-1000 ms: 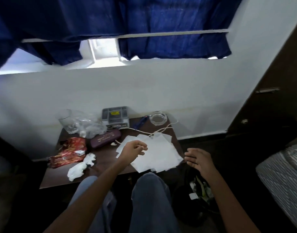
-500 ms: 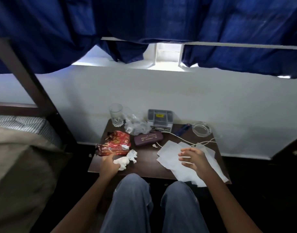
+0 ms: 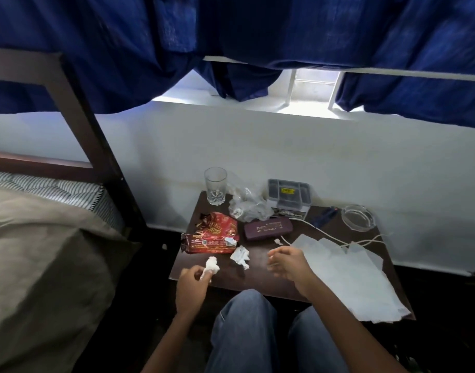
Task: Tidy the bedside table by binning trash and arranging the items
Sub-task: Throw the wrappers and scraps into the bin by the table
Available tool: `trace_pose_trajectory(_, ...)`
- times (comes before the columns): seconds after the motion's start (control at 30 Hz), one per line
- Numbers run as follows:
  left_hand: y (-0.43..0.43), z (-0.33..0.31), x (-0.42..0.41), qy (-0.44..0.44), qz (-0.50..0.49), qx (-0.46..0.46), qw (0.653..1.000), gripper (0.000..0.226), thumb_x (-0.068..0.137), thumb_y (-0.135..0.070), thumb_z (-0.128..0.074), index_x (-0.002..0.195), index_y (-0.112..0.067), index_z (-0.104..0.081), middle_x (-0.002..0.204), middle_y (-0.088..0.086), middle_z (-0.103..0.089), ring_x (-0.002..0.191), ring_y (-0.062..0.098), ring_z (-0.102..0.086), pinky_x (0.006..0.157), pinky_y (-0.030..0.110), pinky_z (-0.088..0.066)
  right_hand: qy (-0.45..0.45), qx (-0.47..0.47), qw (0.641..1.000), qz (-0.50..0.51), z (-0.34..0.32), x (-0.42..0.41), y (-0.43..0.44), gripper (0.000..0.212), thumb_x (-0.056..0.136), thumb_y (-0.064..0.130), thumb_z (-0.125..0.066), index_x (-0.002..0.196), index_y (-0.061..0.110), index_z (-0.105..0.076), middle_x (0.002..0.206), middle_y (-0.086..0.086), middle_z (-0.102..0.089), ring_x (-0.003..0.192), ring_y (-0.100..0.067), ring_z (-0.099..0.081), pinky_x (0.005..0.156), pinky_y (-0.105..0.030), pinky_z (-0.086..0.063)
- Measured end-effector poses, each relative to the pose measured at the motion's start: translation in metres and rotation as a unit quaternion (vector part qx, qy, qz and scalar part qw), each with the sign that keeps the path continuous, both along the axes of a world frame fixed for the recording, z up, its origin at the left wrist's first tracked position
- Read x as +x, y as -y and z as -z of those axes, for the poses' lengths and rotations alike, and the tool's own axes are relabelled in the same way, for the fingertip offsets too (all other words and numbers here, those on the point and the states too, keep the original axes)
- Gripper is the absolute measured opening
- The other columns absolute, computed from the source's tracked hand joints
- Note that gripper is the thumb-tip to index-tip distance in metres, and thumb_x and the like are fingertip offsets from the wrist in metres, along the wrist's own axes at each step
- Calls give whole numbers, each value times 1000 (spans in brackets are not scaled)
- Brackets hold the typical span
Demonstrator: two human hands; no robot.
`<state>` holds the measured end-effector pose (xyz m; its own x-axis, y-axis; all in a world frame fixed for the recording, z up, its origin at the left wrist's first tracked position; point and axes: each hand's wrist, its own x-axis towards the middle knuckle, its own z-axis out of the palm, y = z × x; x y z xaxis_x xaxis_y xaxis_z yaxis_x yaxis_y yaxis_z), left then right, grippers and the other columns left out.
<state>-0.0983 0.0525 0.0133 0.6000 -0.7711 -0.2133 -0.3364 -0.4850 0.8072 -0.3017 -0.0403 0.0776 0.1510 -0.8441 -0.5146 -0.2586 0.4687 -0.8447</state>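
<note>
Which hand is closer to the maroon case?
Right. The right hand is just in front of the maroon case; the left hand is farther, off to the front left.
</note>
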Motion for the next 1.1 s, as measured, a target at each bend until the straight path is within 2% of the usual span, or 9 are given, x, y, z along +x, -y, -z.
trace_pose_trajectory(0.07,-7,-6,3,-36,-50,-41,997,25,83,-12,-67,62,-19,-55,98,7,-54,74,14,-56,66,23,-39,-56,-26,998,-34,16,23,2,21,85,1,-49,76,13,-64,72,-4,-63,59,-14,-57,52,-24,-46)
trace_pose_trajectory(0.13,-10,-10,7,-91,-76,-63,991,21,83,-9,-65,65,-17,-58,97,8,-59,81,19,-60,71,25,-44,-155,-98,977,-111,31,45,5,23,82,6,-51,91,15,-70,92,-3,-67,83,-17,-62,75,-32,-53)
trace_pose_trajectory(0.23,-10,-16,11,-184,-85,-86,975,21,85,-5,-61,64,-7,-56,75,13,-65,83,31,-66,77,43,-55,-307,-219,886,-269,37,72,6,40,87,4,-45,123,11,-58,137,-2,-47,125,-23,-43,99,-36,-42)
trace_pose_trajectory(0.37,-4,-31,14,-207,-74,-115,969,18,82,-5,-68,72,-3,-53,77,20,-64,75,28,-67,58,29,-56,-423,-283,775,-375,38,83,6,33,90,5,-42,120,9,-57,130,-9,-43,119,-29,-37,86,-43,-46)
trace_pose_trajectory(0.47,2,-37,15,-226,-45,-125,965,27,78,-6,-72,96,-11,-53,85,14,-66,75,26,-67,57,27,-55,-439,-316,757,-368,49,72,5,27,90,2,-42,112,6,-57,122,-11,-45,115,-30,-41,75,-40,-44)
trace_pose_trajectory(0.6,9,-32,13,-208,0,-106,972,19,80,-5,-70,98,-11,-68,88,3,-72,88,21,-68,62,18,-54,-421,-312,793,-311,62,47,5,25,88,5,-43,107,7,-59,118,-9,-54,114,-30,-49,78,-39,-47)
trace_pose_trajectory(0.8,21,-35,-6,-280,21,-92,955,10,82,-6,-68,90,-9,-72,82,1,-75,74,8,-69,60,12,-51,-154,-117,976,-97,41,31,13,19,74,-2,-68,65,15,-68,61,3,-65,58,-10,-60,63,-28,-51)
trace_pose_trajectory(0.93,29,-38,-23,-321,48,-68,943,10,81,-9,-69,92,-9,-71,82,6,-75,69,7,-69,59,16,-52,21,-63,998,-25,17,34,6,21,74,-8,-69,67,11,-65,61,-2,-62,52,-9,-56,48,-16,-44)
trace_pose_trajectory(1.1,38,-43,-38,-282,76,-58,955,6,78,-10,-73,84,-12,-73,75,5,-75,66,11,-68,58,18,-51,59,-12,998,-20,7,39,1,17,78,-3,-62,88,4,-73,81,-10,-72,70,-15,-66,63,-21,-53)
